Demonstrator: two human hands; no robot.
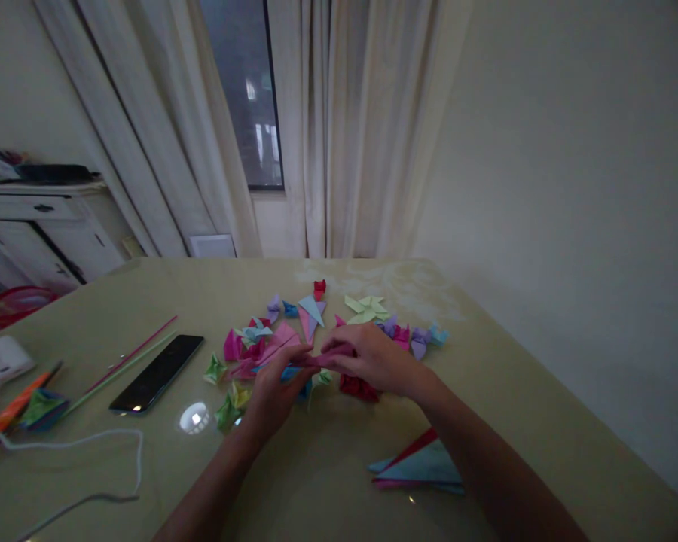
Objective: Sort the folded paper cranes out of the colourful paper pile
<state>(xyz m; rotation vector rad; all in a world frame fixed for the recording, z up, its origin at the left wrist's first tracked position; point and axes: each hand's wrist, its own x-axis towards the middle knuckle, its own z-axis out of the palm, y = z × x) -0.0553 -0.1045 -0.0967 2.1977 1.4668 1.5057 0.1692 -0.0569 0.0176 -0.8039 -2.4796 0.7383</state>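
Left hand [272, 393] and right hand [374, 358] pinch one pink folded paper [331, 359] between them.

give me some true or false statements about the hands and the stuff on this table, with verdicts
1. The left hand and the right hand both pinch a pink folded paper between them. True.
2. The phone lies to the right of the hands. False: it lies to their left, screen dark.
3. A pink straw and a green straw lie beside the phone. True.
4. The flat triangular papers lie at the far edge by the curtain. False: they lie on the near side, next to the right forearm.
5. Small folded paper pieces in several colours are scattered beyond the hands. True.
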